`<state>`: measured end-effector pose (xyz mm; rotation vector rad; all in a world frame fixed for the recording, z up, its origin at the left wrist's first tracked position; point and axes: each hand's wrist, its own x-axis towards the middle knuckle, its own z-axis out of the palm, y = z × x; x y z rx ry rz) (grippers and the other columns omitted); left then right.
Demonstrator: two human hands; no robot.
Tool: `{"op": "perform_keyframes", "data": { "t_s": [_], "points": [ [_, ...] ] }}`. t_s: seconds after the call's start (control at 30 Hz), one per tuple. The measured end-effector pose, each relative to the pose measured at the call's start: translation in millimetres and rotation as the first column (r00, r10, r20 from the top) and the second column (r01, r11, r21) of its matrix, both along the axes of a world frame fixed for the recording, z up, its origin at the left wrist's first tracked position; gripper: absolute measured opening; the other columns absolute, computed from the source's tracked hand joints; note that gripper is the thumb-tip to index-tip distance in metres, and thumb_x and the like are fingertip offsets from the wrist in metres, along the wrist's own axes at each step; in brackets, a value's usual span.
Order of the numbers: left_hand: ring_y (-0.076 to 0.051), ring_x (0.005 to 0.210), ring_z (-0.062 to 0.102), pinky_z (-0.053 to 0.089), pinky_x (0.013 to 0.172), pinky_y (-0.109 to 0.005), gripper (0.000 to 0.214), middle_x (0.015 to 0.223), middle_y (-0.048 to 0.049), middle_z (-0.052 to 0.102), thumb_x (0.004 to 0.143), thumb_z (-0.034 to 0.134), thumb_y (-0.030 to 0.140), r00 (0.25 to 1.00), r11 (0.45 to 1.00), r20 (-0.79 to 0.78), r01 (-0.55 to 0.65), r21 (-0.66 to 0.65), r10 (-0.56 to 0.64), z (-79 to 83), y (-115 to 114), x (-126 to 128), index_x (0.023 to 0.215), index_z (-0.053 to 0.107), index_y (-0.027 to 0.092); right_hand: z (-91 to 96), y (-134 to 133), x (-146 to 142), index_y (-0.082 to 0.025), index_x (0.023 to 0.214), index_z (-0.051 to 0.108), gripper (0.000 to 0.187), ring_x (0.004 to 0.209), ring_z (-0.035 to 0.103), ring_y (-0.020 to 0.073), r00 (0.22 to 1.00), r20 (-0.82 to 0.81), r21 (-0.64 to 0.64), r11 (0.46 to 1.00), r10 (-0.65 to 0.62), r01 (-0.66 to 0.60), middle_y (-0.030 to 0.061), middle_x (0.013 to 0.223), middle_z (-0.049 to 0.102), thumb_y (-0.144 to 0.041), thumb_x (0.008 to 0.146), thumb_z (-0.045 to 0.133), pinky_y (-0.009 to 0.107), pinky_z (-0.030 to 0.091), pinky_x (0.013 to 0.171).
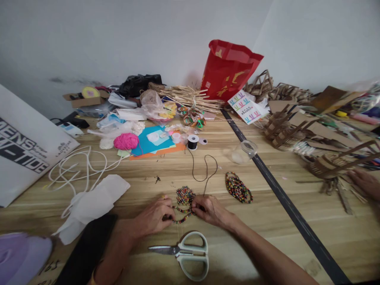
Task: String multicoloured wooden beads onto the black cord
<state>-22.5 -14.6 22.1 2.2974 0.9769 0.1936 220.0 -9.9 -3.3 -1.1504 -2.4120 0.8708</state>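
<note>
The bead strand [181,217], a short curved line of mixed-colour beads, lies low on the worktop [332,225] near the bottom centre of the head view, stretched between the person's two hands. The left hand [154,217] sits at its 9 o'clock end, fingers [167,213] curled in tight and pinched on the strand, with almost no gap between thumb and fingertips; the right hand [209,209] sits at its 3 o'clock end, fingers bunched close on the other end, where the black cord [204,170] comes in; whether the cord itself is gripped there cannot be told.

At 12 o'clock, just beside both hands, lies a small pile of loose beads [185,195]; the black cord rises from the right hand, loops, and runs on to a black spool [192,141], well apart at 12 o'clock. At 2 o'clock a coil of strung beads [238,187] lies flat, near the right hand but not touching it. At 6 o'clock, between the forearms, the scissors [178,251] lie with blades closed and pointing to 9 o'clock, untouched.

At 10 o'clock lies a white cloth [92,202], with loops of white rope [77,166] beyond it; farther on, a pink yarn ball [126,141] rests beside blue paper [145,144]. At 1 o'clock a clear jar [245,151] lies on its side, just beside a dark strip [282,198] running across the worktop. Far out at 3 o'clock another person's hand [366,182] rests among cardboard pieces [332,164]; at the back edge stands a red bag [227,69], with a bundle of sticks [190,97] beside it.
</note>
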Motion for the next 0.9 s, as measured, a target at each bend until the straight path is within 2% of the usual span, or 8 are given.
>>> {"op": "perform_keyframes", "data": {
  "t_s": [0.33, 0.63, 0.9],
  "points": [
    [-0.019, 0.079, 0.056, 0.036, 0.093, -0.039, 0.017, 0.073, -0.0002, 0.061, 0.074, 0.057, 0.006, 1.0, 0.998, 0.02, 0.003, 0.069, -0.004, 1.4, -1.1, 3.1, 0.07, 0.066, 0.021, -2.3, 0.4, 0.0, -0.017, 0.082, 0.061, 0.007, 0.058, 0.051, 0.0101, 1.0, -0.012, 0.004, 1.0, -0.001, 0.002, -0.0007, 0.068, 0.06, -0.013, 0.081, 0.055, 0.018, 0.033, 0.055],
    [-0.02, 0.085, 0.057, 0.038, 0.091, -0.037, 0.01, 0.082, -0.0022, 0.062, 0.074, 0.063, 0.012, 1.0, 0.999, 0.0, 0.006, 0.041, -0.006, 3.9, -2.6, 7.4, 0.075, 0.068, 0.021, 0.5, 0.0, -1.0, -0.017, 0.081, 0.061, 0.009, 0.06, 0.052, 0.0102, 1.0, -0.005, 0.005, 1.0, 0.001, -0.001, -0.0002, 0.07, 0.061, -0.01, 0.079, 0.055, 0.018, 0.033, 0.057],
    [-0.021, 0.084, 0.057, 0.041, 0.084, -0.035, 0.01, 0.081, -0.0045, 0.061, 0.073, 0.065, 0.01, 0.999, 1.0, -0.031, 0.013, 0.009, -0.012, 6.1, -4.2, 13.8, 0.076, 0.069, 0.019, -1.2, 0.6, 0.2, -0.017, 0.081, 0.061, 0.008, 0.061, 0.052, 0.0108, 1.0, -0.016, 0.004, 1.0, 0.006, -0.005, 0.0001, 0.072, 0.061, -0.011, 0.08, 0.054, 0.019, 0.033, 0.058]
  ]
}}
